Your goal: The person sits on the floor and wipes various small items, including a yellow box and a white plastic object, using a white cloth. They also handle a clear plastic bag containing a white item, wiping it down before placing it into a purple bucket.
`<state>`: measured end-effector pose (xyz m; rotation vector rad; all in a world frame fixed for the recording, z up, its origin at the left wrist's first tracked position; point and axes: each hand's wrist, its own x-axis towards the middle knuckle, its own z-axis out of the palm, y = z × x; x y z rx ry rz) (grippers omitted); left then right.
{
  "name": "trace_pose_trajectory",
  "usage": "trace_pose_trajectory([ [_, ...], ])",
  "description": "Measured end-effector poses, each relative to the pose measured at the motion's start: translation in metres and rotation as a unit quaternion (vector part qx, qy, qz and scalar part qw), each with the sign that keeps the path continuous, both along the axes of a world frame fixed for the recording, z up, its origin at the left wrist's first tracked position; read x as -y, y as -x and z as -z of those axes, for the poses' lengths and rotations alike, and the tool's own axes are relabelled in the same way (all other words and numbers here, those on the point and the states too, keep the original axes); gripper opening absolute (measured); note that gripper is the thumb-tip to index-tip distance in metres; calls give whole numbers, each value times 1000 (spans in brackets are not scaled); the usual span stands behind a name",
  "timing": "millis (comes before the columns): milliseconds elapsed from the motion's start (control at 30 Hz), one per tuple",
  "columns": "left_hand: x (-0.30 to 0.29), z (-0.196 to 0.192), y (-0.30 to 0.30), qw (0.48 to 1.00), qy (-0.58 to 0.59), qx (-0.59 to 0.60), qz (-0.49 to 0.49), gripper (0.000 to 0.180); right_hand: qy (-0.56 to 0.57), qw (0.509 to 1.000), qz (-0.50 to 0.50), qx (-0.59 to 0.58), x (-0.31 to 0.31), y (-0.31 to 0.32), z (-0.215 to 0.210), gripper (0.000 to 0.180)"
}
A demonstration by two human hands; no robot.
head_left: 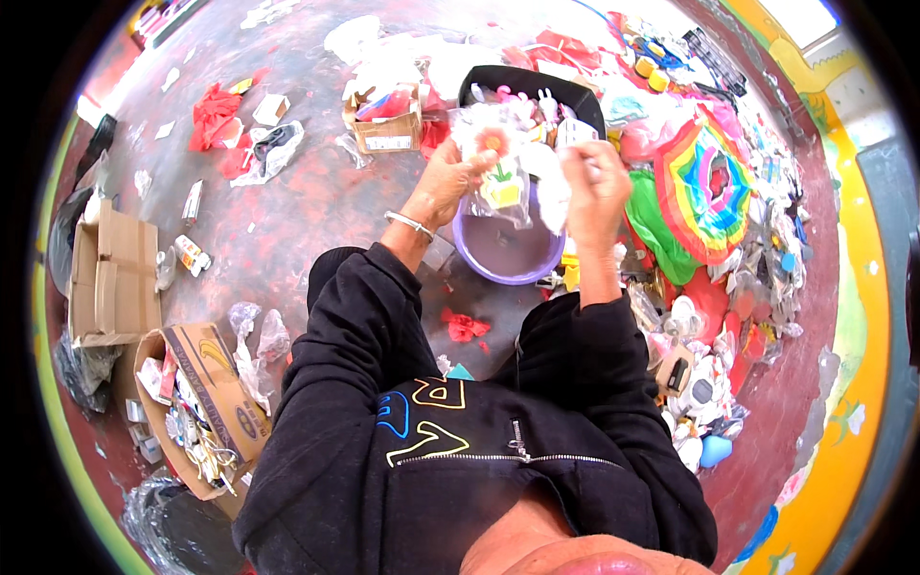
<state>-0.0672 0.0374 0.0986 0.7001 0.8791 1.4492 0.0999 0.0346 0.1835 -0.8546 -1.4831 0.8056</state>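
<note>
Head view: left hand (pixel 448 180) pinches a clear plastic bag holding a flower toy (pixel 498 171); right hand (pixel 594 182) fingers grip its other edge. Keep it taut between fingertips, above the purple bowl (pixel 508 257) below them.

Right hand (pixel 596 184): fingertips buried behind crumpled clear plastic bag (pixel 506 163), grip on it not readable. Purple basin (pixel 508 257) partly covered by the bag and both hands; black bin (pixel 532 84) contents a blur of small pale pieces, unidentifiable. Toy pile (pixel 714 287) at right smears toward the rim, single items indistinct; bottom edge cuts off the black jacket (pixel 431 450).
</note>
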Motion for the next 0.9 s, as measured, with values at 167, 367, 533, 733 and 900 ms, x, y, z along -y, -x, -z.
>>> trace_pose_trajectory([
  [167,13,9,-14,984,-82,-14,157,33,-322,908,64,260,-18,16,35,4],
  [367,24,-9,-18,979,-39,-28,199,35,-83,913,288,276,-101,-55,76,5],
  [533,12,9,-15,980,-29,-68,182,39,15,988,151,30,-56,-36,25,8],
  [733,18,10,-19,947,-114,-215,208,39,-233,917,-55,321,-28,11,37,5],
  [900,25,-4,-23,949,-75,-202,232,41,-105,894,215,380,-83,-28,60,9],
])
